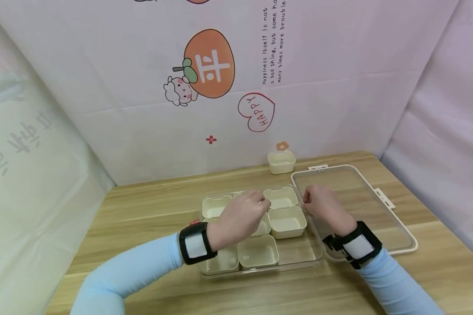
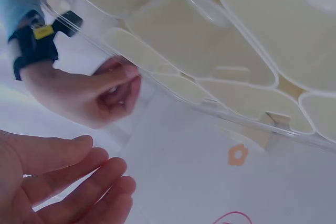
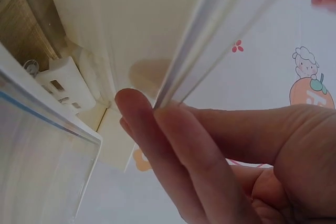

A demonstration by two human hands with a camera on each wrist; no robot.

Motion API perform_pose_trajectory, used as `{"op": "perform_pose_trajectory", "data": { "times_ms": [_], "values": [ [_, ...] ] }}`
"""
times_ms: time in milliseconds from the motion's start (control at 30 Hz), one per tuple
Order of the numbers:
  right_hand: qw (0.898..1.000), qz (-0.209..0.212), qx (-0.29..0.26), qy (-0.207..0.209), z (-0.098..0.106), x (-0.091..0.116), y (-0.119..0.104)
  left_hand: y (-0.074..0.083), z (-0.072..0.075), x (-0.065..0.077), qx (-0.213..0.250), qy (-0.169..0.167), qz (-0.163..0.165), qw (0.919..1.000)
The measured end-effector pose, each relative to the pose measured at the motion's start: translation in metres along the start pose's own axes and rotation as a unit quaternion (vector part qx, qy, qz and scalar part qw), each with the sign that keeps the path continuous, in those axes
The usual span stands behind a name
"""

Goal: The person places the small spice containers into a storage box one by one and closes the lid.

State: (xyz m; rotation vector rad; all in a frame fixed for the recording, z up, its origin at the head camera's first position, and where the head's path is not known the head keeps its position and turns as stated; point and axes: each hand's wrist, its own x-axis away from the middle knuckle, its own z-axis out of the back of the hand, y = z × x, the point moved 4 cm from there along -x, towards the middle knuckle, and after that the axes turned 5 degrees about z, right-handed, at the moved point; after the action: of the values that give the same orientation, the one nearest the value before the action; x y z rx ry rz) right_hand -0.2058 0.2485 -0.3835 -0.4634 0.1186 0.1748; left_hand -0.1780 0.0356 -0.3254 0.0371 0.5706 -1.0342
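A clear box (image 1: 314,253) holds several cream cups (image 1: 287,222) in rows, and bare bottom shows at its front right corner. Over the cups hovers my left hand (image 1: 238,218). In the left wrist view, that left hand (image 2: 79,184) has loosely bent fingers, with nothing between them. My right hand (image 1: 326,203) is at the box's right side. The right wrist view shows the right hand (image 3: 210,148) pinching the thin clear wall (image 3: 184,51) of the box between thumb and fingers.
A clear lid (image 1: 362,205) with a white rim and latches lies on the wooden table (image 1: 150,218) to the right, close beside the box. One more cream cup (image 1: 281,163) stands behind the box, near the printed cloth backdrop (image 1: 142,131).
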Motion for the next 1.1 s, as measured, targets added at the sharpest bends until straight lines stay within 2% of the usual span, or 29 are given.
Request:
{"op": "perform_pose_trajectory", "data": {
  "times_ms": [300, 467, 800, 1100],
  "values": [
    [1.000, 0.005, 0.002, 0.008, 0.000, -0.001, -0.001, -0.016, -0.020, -0.035, -0.013, 0.026, 0.005, 0.9996],
    [1.000, -0.001, -0.007, -0.001, -0.001, -0.001, -0.001, -0.022, -0.034, -0.053, -0.023, 0.022, 0.012, 0.9994],
    [1.000, 0.008, 0.004, 0.016, 0.000, 0.000, -0.001, -0.042, -0.071, -0.089, -0.034, -0.010, 0.024, 0.9991],
    [1.000, 0.001, -0.015, 0.004, -0.001, 0.000, 0.000, -0.061, -0.095, -0.110, -0.042, -0.066, 0.070, 0.9945]
  ]
}}
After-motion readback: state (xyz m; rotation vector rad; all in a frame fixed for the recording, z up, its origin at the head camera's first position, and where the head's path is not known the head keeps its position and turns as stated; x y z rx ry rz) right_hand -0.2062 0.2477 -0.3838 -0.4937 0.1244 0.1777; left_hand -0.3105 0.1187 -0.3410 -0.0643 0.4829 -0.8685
